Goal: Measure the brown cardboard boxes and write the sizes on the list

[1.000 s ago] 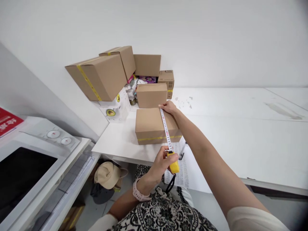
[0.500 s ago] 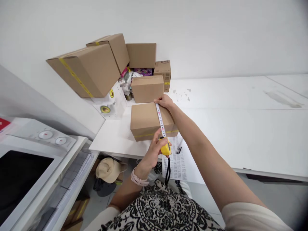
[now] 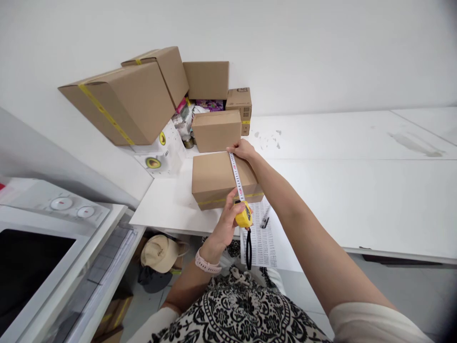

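A closed cardboard box [image 3: 214,177] with a yellow tape band lies near the front edge of the white table [image 3: 339,190]. A white measuring tape blade [image 3: 236,175] is stretched across the box's top. My right hand [image 3: 243,149] pinches the blade's end at the far top edge of the box. My left hand [image 3: 228,223] grips the yellow tape measure case [image 3: 244,218] at the box's near edge; a black strap hangs from the case.
A printed sheet [image 3: 262,238] with a pen [image 3: 265,221] lies by the box. More cardboard boxes [image 3: 216,129] and a big tilted box [image 3: 124,102] crowd the back corner. A white appliance [image 3: 46,238] stands left; a cap [image 3: 159,250] lies below.
My left hand has brought the yellow case in toward the box's near edge, shortening the blade. The right hand has kept its hold at the far edge.
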